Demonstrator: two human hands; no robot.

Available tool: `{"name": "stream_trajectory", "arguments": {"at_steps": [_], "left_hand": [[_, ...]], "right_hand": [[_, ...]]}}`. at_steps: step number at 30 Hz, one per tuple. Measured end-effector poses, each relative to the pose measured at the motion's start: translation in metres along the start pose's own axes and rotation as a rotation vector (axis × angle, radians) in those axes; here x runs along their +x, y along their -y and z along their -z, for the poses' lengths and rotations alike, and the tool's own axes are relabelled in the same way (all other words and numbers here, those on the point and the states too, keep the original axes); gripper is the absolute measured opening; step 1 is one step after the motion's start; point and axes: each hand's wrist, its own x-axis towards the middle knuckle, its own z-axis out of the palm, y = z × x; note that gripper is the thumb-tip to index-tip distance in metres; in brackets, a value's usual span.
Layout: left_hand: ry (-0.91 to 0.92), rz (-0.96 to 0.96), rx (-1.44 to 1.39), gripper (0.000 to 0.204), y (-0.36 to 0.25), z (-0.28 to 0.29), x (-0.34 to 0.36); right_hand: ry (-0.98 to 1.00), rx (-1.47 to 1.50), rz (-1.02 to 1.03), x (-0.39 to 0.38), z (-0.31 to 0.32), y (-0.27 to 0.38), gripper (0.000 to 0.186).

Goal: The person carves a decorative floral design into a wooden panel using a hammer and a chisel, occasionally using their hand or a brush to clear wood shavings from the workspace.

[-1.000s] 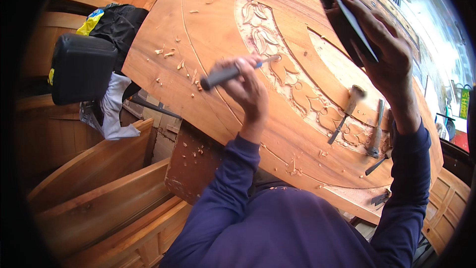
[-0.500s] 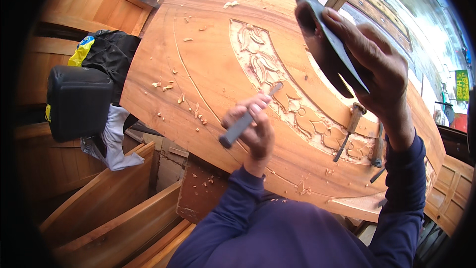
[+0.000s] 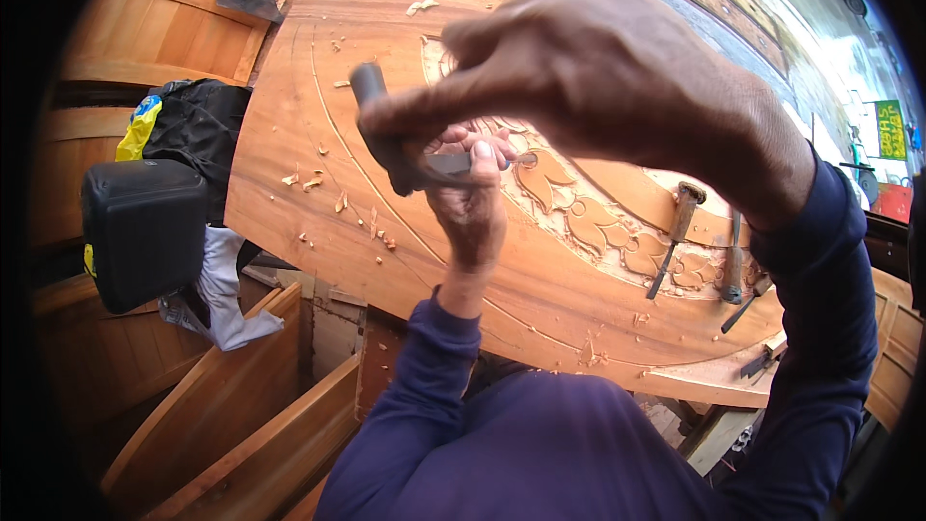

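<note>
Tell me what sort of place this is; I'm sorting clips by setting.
Most likely a woodcarving workshop. A large wooden panel with a carved floral band lies under the hands, wood chips are scattered on it, and spare chisels rest beside the carving. The right hand swings a mallet.

On the carved wooden panel (image 3: 318,174): 2 hands, 1 mallet (image 3: 386,135), 1 held chisel (image 3: 453,164), 4 spare chisels (image 3: 675,236) lying right. Left of it: 1 black case (image 3: 145,227), 1 bag (image 3: 193,121).

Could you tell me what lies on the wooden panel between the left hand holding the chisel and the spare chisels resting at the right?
The head view shows carved floral relief on the panel between the left hand and spare chisels.
</note>
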Motion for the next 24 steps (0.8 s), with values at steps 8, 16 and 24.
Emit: {"name": "stream_trajectory", "arguments": {"at_steps": [8,16,24], "left_hand": [[-0.427,0.181,-0.229,0.037,0.042,-0.017,0.048],[-0.301,0.093,-0.163,0.045,0.016,-0.017,0.025],[-0.113,0.230,-0.188,0.033,0.015,-0.021,0.041]], "right_hand": [[-0.236,0.403,-0.161,-0.019,0.006,-0.015,0.050],[-0.403,0.291,-0.261,-0.023,0.014,-0.021,0.047],[-0.265,-0.351,-0.290,-0.014,0.002,-0.015,0.036]]}}
